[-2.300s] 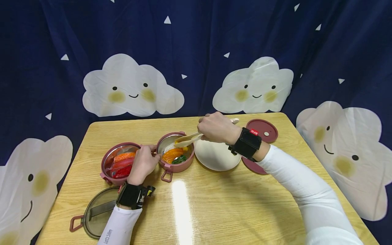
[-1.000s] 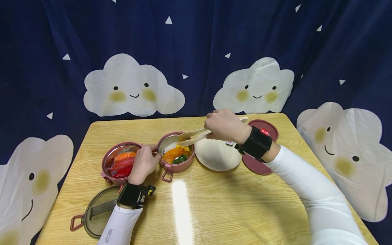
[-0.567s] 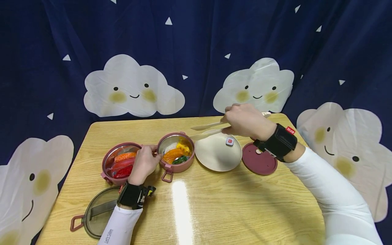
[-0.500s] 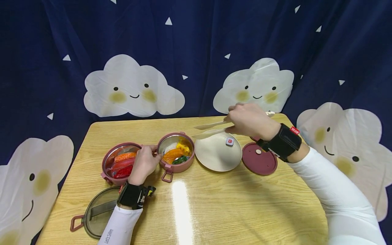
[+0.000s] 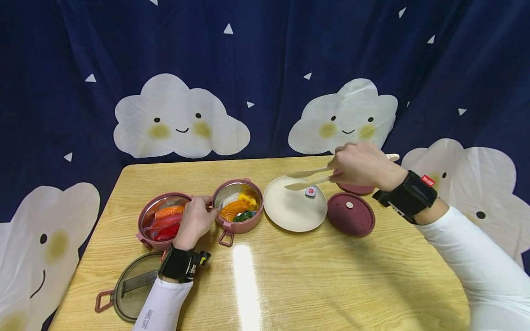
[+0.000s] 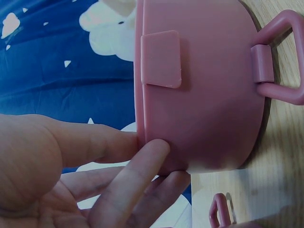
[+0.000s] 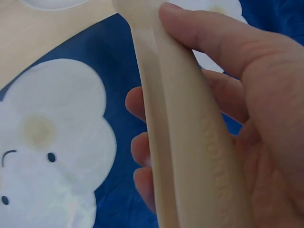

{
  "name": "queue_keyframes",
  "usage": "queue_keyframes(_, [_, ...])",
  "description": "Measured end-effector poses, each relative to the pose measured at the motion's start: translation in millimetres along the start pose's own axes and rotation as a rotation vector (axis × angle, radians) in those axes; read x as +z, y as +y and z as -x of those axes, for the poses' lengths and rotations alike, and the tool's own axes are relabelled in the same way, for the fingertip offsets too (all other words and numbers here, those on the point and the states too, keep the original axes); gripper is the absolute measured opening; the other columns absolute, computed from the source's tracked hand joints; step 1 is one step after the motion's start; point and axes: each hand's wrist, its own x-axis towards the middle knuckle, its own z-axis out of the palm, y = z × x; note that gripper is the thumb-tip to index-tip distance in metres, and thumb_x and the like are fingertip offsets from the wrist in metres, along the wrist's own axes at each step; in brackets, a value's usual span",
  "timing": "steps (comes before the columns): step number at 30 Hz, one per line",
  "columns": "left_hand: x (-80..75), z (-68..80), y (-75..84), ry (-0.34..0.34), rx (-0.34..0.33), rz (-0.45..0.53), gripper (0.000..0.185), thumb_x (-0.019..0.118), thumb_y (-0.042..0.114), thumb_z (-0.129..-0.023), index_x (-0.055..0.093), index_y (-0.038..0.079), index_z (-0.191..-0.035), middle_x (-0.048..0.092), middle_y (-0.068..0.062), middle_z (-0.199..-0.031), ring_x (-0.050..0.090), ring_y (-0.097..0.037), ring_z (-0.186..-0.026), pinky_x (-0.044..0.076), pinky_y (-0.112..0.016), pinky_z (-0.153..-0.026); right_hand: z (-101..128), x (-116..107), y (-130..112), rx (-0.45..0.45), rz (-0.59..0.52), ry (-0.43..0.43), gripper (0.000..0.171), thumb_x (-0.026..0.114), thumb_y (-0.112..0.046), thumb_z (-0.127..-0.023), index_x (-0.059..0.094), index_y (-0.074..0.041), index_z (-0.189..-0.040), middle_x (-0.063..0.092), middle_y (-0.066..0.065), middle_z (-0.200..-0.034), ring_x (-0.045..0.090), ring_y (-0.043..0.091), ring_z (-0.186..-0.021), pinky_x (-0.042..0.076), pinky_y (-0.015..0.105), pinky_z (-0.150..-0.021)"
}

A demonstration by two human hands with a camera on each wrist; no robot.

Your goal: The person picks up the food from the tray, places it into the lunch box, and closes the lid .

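Our right wrist view shows little beyond the cream tongs [image 7: 190, 142] filling the frame, our fingers [image 7: 228, 52] curled round them; their tips are cut off there. In the head view our right hand [image 5: 364, 165] grips the tongs [image 5: 314, 177] above the cream plate [image 5: 290, 216], their tips apart and holding nothing. A small white piece [image 5: 311, 191] lies on the plate; we cannot make out what it is. Our left hand [image 5: 193, 221] grips the rim of the pink bowl [image 5: 244, 225], which holds orange, yellow, green and white food. At 9 o'clock of it, a second pink bowl [image 5: 145, 220] holds red and orange slices. Two maroon lids [image 5: 350, 220] lie on the counter [image 5: 290, 276] at 3 o'clock of the plate.
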Motion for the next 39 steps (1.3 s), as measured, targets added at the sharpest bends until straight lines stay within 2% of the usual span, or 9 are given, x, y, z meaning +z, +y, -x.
queue_keyframes(7, [0.5,0.2,0.4,-0.002,0.001,0.011,0.038,0.071,0.007,-0.098,0.069,-0.004,-0.135,0.074,-0.024,-0.118,0.061,-0.029,-0.088,0.042,-0.027,-0.063,10,14,15,-0.034,0.015,0.031,0.016,0.089,-0.030,-0.079,0.074,-0.033,-0.075,0.068,-0.003,-0.076,0.064,0.018,-0.067,0.048,0.038,-0.052])
queue_keyframes(10, [1.0,-0.5,1.0,-0.005,-0.009,0.014,0.040,0.072,0.007,-0.098,0.068,-0.003,-0.136,0.074,-0.024,-0.121,0.061,-0.030,-0.090,0.042,-0.028,-0.064,13,22,19,-0.016,0.015,0.030,0.013,0.091,-0.031,-0.077,0.080,-0.032,-0.082,0.073,-0.002,-0.080,0.068,0.021,-0.069,0.049,0.039,-0.052])
queue_keyframes(14, [0.9,-1.4,1.8,-0.009,-0.018,0.010,0.041,0.072,0.008,-0.098,0.067,-0.003,-0.137,0.074,-0.023,-0.123,0.061,-0.030,-0.091,0.043,-0.028,-0.066,16,30,22,0.022,0.024,-0.002,0.025,0.094,-0.034,-0.074,0.085,-0.031,-0.098,0.076,0.001,-0.085,0.071,0.024,-0.073,0.052,0.041,-0.054])
queue_keyframes(17, [1.0,-1.9,1.6,-0.007,-0.011,0.005,0.040,0.071,0.008,-0.098,0.068,-0.004,-0.136,0.074,-0.024,-0.121,0.062,-0.030,-0.092,0.044,-0.027,-0.066,17,34,24,0.041,0.040,-0.016,0.028,0.094,-0.035,-0.074,0.085,-0.031,-0.099,0.074,0.002,-0.083,0.069,0.024,-0.072,0.054,0.043,-0.055])
queue_keyframes(24, [0.4,-1.2,2.3,-0.002,-0.010,0.006,0.039,0.071,0.008,-0.098,0.068,-0.004,-0.135,0.075,-0.023,-0.118,0.062,-0.029,-0.092,0.045,-0.027,-0.067,20,38,24,0.079,0.041,-0.030,0.028,0.095,-0.037,-0.071,0.082,-0.026,-0.092,0.070,0.001,-0.081,0.069,0.027,-0.075,0.056,0.048,-0.057])
queue_keyframes(27, [0.1,-1.1,1.6,-0.004,-0.010,0.007,0.038,0.071,0.008,-0.099,0.068,-0.004,-0.135,0.074,-0.023,-0.117,0.062,-0.029,-0.092,0.045,-0.028,-0.067,20,40,23,0.094,0.037,-0.043,0.026,0.095,-0.037,-0.071,0.081,-0.028,-0.091,0.071,0.001,-0.081,0.069,0.027,-0.075,0.055,0.047,-0.056])
queue_keyframes(34, [0.5,-1.7,-0.4,0.000,-0.004,-0.002,0.038,0.071,0.008,-0.098,0.069,-0.004,-0.134,0.075,-0.023,-0.117,0.063,-0.029,-0.092,0.045,-0.028,-0.068,18,42,22,0.121,0.051,-0.057,0.023,0.094,-0.036,-0.073,0.077,-0.023,-0.083,0.071,0.003,-0.080,0.069,0.026,-0.072,0.055,0.046,-0.053])
queue_keyframes(39, [0.6,-1.1,-0.2,0.001,-0.001,0.004,0.038,0.071,0.008,-0.098,0.069,-0.004,-0.134,0.075,-0.024,-0.118,0.063,-0.030,-0.092,0.045,-0.027,-0.067,16,46,23,0.109,0.046,-0.046,0.021,0.094,-0.033,-0.071,0.076,-0.026,-0.079,0.072,0.001,-0.079,0.067,0.024,-0.070,0.054,0.043,-0.054])
